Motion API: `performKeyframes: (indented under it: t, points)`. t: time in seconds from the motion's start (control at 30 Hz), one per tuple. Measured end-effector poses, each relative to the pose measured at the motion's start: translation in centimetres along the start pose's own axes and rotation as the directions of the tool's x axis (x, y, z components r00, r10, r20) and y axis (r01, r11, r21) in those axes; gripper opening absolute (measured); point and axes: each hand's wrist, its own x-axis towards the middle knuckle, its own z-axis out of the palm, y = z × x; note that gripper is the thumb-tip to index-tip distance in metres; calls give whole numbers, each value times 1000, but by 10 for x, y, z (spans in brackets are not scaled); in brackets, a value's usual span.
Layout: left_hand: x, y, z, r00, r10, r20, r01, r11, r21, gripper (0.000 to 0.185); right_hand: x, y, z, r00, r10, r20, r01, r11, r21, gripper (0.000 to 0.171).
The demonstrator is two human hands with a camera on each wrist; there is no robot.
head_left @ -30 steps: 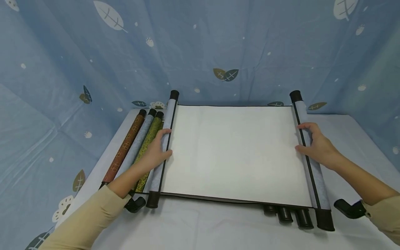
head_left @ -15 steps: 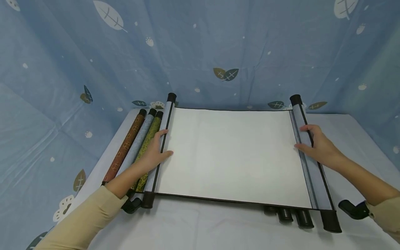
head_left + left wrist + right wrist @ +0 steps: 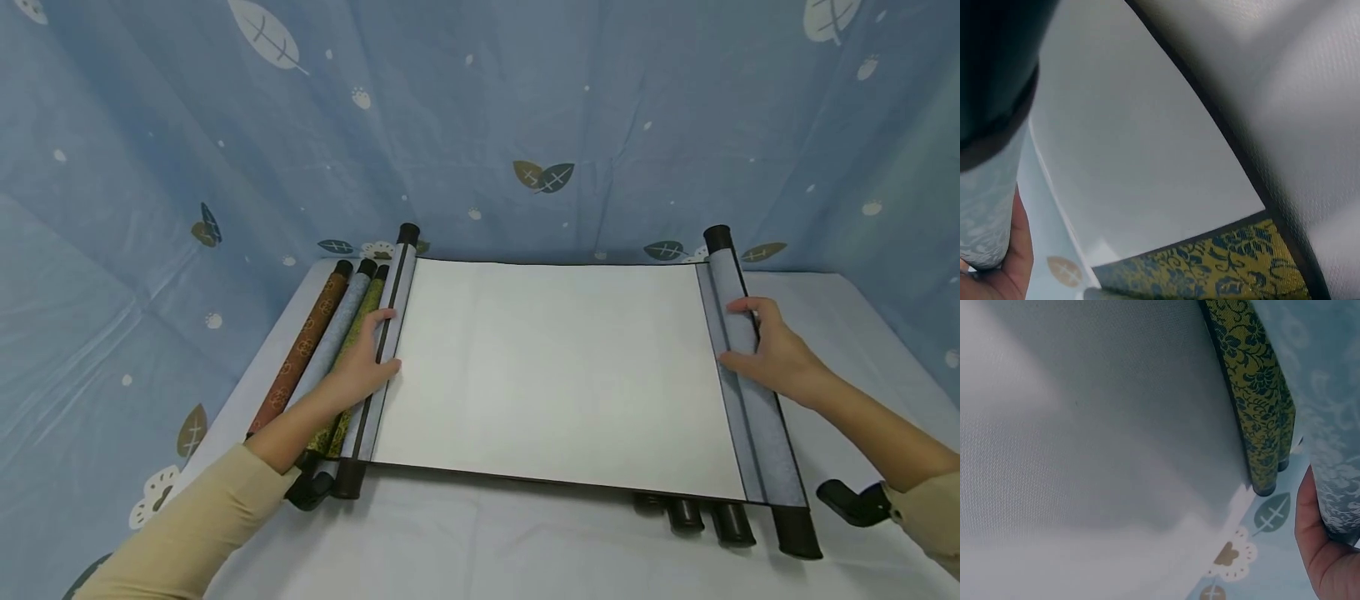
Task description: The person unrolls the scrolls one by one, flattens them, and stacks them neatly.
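A hanging scroll with a blank white sheet [image 3: 558, 375] lies spread out, its two rollers wrapped in pale blue brocade and capped in black. My left hand [image 3: 354, 375] holds the left roller [image 3: 401, 271], fingers over its far side and thumb at the sheet's edge. My right hand [image 3: 783, 354] grips the right roller [image 3: 768, 446] in the same way, a pale blue strip showing between roller and sheet. In the left wrist view, the left hand [image 3: 1013, 269] curls round the roll; in the right wrist view, the right hand [image 3: 1322, 556] does likewise.
On the left lie a brown rolled scroll [image 3: 303, 354], a light blue one [image 3: 337, 333] and a yellow-green one [image 3: 367, 308]. Several black roller caps [image 3: 733, 525] stick out beneath the sheet's near edge. A blue leaf-print curtain [image 3: 480, 125] rises behind the white-covered table [image 3: 525, 550].
The rollers have moved slightly apart, the left one leftward and the right one rightward, both hands going along. More pale blue border shows beside the right roller.
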Motion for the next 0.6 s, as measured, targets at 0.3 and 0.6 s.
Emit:
performKeyframes:
  t: [0.3, 0.6]
  points:
    - [-2, -4, -11, 999, 46, 16, -46, 999, 14, 68, -1, 2, -1, 1000, -10, -14, 11, 1000, 14, 67]
    - [-3, -6, -14, 996, 70, 61, -71, 997, 11, 68, -1, 7, -2, 987, -125, -103, 126, 992, 12, 55]
